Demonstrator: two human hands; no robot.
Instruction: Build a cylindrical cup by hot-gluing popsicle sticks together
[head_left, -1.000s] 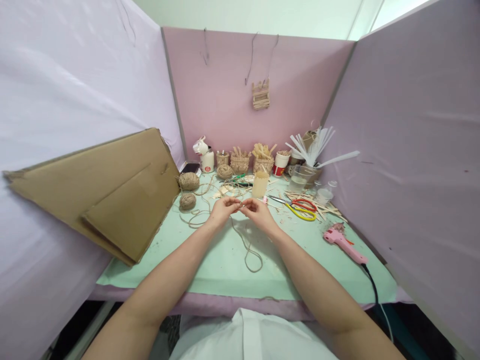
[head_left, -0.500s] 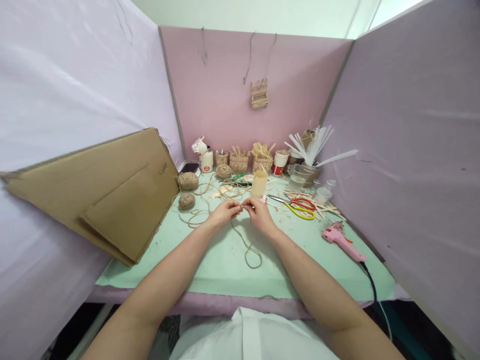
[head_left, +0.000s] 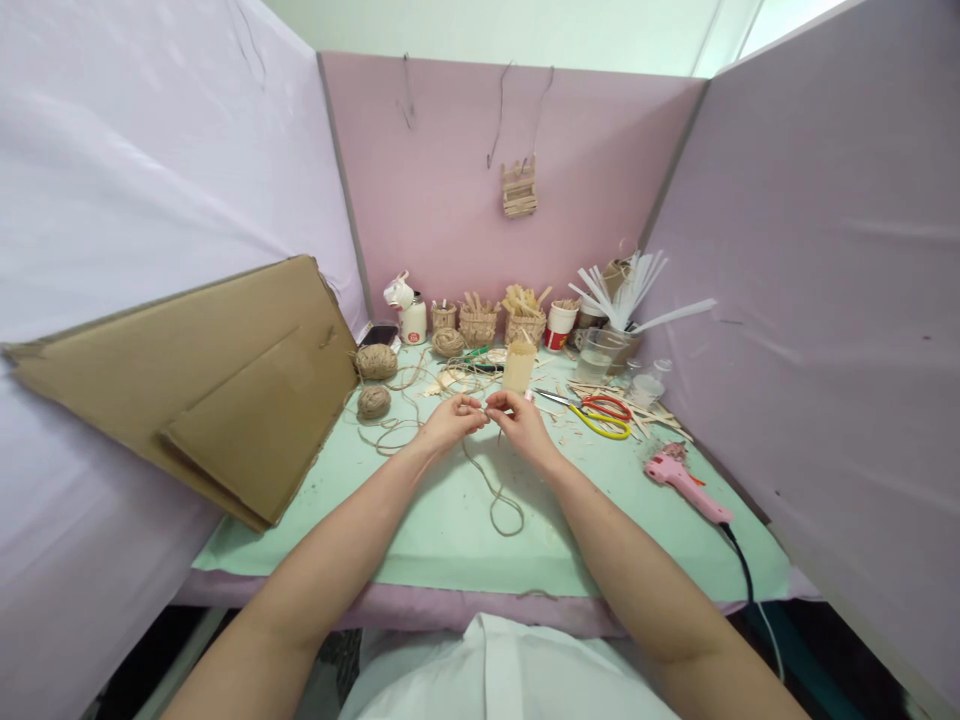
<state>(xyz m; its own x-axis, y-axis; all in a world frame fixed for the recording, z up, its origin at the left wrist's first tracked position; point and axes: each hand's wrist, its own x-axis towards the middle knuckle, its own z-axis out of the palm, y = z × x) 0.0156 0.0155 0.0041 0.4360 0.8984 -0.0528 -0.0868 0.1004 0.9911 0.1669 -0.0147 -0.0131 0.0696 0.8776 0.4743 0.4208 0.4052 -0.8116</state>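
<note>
Over the middle of the green-covered table [head_left: 465, 540] my left hand [head_left: 453, 420] and my right hand [head_left: 516, 420] meet, fingertips pinched together. Between them is a length of brown twine [head_left: 495, 490]; its tail hangs from under my left hand and curls into a loop on the cloth. A short end pokes out below my right fingers. The exact spot where the fingers meet is too small to make out. Just behind my right hand stands a small pale wooden-stick container [head_left: 519, 366].
Twine balls [head_left: 376, 362] lie to the left, beside leaning cardboard [head_left: 247, 400]. Red-and-yellow-handled scissors [head_left: 600, 415] rest among loose wooden sticks [head_left: 652, 412]. A pink glue gun [head_left: 686, 483] with its cord lies at right. Stick-filled baskets [head_left: 525, 325] and a paper cup [head_left: 561, 325] line the back.
My fingers have shifted slightly around the twine, and a short end now shows below my right fingers. The twine loop on the table has stayed in place.
</note>
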